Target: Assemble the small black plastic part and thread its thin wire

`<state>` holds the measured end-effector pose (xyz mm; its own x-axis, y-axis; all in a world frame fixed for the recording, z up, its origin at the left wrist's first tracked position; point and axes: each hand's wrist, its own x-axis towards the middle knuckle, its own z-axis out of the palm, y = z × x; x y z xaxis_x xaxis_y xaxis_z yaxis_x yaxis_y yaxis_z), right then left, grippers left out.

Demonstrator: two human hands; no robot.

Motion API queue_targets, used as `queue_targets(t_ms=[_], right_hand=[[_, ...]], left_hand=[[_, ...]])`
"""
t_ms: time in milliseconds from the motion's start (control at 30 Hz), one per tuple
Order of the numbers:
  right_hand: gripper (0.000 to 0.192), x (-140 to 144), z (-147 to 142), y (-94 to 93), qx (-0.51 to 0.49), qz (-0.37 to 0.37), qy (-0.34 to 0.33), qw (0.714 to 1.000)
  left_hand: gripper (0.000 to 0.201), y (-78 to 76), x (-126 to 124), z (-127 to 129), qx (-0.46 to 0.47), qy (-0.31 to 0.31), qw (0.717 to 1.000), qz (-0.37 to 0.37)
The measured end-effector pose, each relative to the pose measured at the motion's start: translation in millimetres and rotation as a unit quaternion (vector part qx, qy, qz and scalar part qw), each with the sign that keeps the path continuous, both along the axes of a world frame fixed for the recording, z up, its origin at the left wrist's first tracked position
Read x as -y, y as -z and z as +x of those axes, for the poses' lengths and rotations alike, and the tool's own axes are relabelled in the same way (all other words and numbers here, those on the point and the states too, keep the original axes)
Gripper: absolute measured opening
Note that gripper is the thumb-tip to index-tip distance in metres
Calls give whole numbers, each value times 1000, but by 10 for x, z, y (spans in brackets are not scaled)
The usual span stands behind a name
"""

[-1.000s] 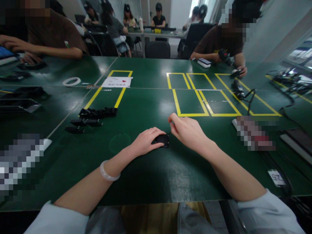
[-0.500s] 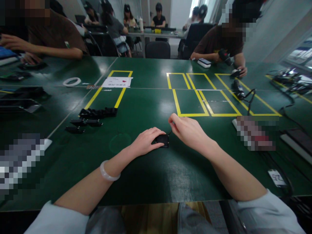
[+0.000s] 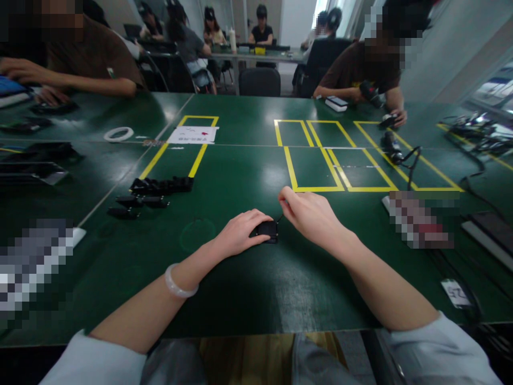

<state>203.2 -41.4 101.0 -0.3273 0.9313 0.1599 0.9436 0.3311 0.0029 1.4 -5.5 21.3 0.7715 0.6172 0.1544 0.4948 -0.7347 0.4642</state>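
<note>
Fingers of the left hand (image 3: 240,232) pin the small black device (image 3: 266,231) to the counter (image 3: 224,315) while the right hand (image 3: 310,214), barely shifted, pinches its thin wire.

Hidden, blurred and cut-off parts

The left hand (image 3: 240,233) covers most of the small black device (image 3: 266,231); what the right hand (image 3: 310,216) pinches above it is too thin to identify. Blurred blocks mask things at the table's (image 3: 248,289) left (image 3: 34,267) and right (image 3: 420,219); both sleeves run off the bottom edge.
</note>
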Motion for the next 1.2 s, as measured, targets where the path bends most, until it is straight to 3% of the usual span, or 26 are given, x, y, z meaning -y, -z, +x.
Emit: queue_targets(t_ms=[300,400,800,1000,1200], right_hand=[[26,17,-9,-1,-26,16,-26,999],[32,3,-6,15,-5,19,-13,1000],[26,22,-22,3,-44,1,-8,999],[35,-1,-13,18,-7,7,8,1000],[24,9,-9,-9,-28,2,1,1000]], left_hand=[[36,19,-1,0,5,-2,1000,0],[36,6,0,1,5,-1,1000,1],[36,34,-5,-1,10,-6,1000,3],[35,22,-3,-1,0,-5,1000,5],[35,11,2,-5,-2,-6,1000,0]])
